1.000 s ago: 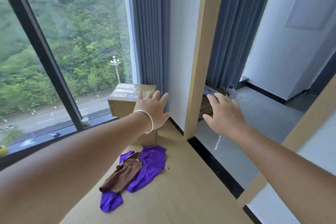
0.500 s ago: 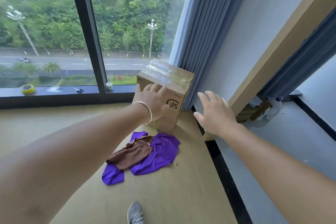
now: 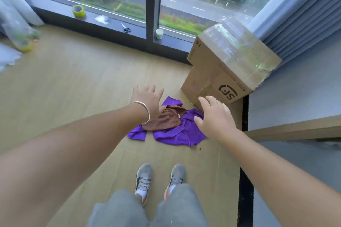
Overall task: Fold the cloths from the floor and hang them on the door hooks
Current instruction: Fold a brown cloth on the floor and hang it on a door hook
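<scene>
Two bare arms reached forward and down from the lower corners of the frame, backs of the hands toward the camera. The left hand (image 3: 147, 99) carried a thin metal bangle (image 3: 144, 111) at the wrist; its fingers were straight and spread, the grip fully open and holding nothing, and it sat in the frame over the far left edge of the cloths. The right hand (image 3: 215, 116) was likewise spread, thumb out to the left, grip open and empty, overlapping the right side of the purple cloth (image 3: 175, 132) in the frame; contact could not be judged for either hand. The purple cloth lay crumpled on the wooden floor (image 3: 73, 83), with a brown cloth (image 3: 163, 120) bunched on top of it. A taped cardboard box (image 3: 227, 64) stood just beyond the cloths, near the grey curtain (image 3: 304, 5). On the window sill (image 3: 114, 24) lay a roll of yellow tape (image 3: 79, 11), scissors (image 3: 126, 28) and a small cup (image 3: 159, 34). Two grey sneakers (image 3: 159, 177) stood on the floor short of the cloths.
</scene>
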The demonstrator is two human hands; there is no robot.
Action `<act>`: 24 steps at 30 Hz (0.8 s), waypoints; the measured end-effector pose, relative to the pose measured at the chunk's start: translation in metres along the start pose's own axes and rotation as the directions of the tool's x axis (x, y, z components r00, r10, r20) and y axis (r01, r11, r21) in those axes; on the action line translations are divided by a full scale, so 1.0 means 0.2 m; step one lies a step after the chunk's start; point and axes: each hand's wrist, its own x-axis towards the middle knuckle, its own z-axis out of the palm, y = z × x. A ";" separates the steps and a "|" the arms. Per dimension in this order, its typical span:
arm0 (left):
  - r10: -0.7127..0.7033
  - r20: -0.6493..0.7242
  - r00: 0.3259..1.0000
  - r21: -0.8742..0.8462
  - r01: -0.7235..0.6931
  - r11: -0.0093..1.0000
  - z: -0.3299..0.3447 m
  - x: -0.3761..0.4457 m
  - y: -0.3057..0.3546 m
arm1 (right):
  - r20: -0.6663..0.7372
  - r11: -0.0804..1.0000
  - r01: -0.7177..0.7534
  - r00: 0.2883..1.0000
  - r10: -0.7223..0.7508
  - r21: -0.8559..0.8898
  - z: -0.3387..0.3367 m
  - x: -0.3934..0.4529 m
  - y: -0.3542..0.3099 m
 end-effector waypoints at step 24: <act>-0.266 0.480 0.836 -0.146 0.375 0.916 2.09 1.01 -0.19 | 0.371 0.888 0.442 0.852 -0.371 -0.127 1.98 1.62 0.08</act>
